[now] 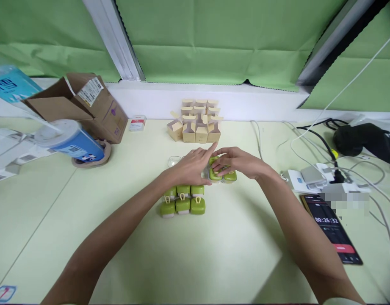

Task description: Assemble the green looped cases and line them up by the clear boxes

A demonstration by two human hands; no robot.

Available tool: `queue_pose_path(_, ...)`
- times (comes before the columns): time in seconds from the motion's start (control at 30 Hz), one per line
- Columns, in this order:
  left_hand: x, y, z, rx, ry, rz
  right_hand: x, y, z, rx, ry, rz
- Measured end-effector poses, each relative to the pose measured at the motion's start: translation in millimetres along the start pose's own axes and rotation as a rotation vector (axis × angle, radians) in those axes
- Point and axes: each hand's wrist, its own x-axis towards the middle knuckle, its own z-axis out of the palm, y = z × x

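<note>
Both hands meet over a cluster of small green cases (225, 174) at the middle of the table. My right hand (237, 162) lies over the top of these cases with its fingers curled on one. My left hand (192, 166) rests beside them, fingers together and index finger stretched out, touching the same cluster. Nearer to me sits a tidy block of several green cases (183, 200) with loop tabs. A clear plastic piece (174, 160) lies just left of my left hand.
Several small tan cardboard boxes (196, 120) are stacked at the back. An open brown carton (83, 103) and a blue-and-white tub (67, 140) stand at left. At right lie a phone showing a timer (333, 226), cables, a charger and a black object (361, 140).
</note>
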Motion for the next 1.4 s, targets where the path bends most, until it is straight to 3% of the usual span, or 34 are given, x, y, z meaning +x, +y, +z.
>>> queue_pose_path(0.13,11.5,-1.9,5.8,0.023,-0.002,0.014,1.1,2.9,2.1,0.073,-0.095,0.008)
queue_pose_path(0.3,17.6,-1.4,9.2,0.044,-0.005,0.015,1.4,7.9,4.0,0.2,-0.018,0.036)
queue_pose_path(0.7,20.6,10.6,6.2,0.027,-0.027,-0.043,3.3,10.3,3.7,0.182,-0.011,-0.029)
queue_pose_path(0.97,22.1,11.8,8.7,-0.002,-0.026,-0.068,-28.0,-14.1,-8.1,0.176,0.063,-0.118)
queue_pose_path(1.1,13.5,4.4,-10.0,-0.135,-0.058,-0.067,-59.4,-21.6,-11.3,0.118,-0.032,-0.159)
queue_pose_path(1.17,4.3,-3.8,-28.7,-0.24,0.009,-0.058,-70.4,-15.3,-5.5,0.144,-0.086,-0.153)
queue_pose_path(1.27,-11.8,-17.8,-56.8,-0.282,0.179,-0.052,-74.1,7.5,10.2,0.215,-0.136,-0.084)
queue_pose_path(1.4,-24.3,-30.3,-74.1,-0.257,0.221,-0.036,-61.0,43.5,29.2,0.283,-0.197,0.069)
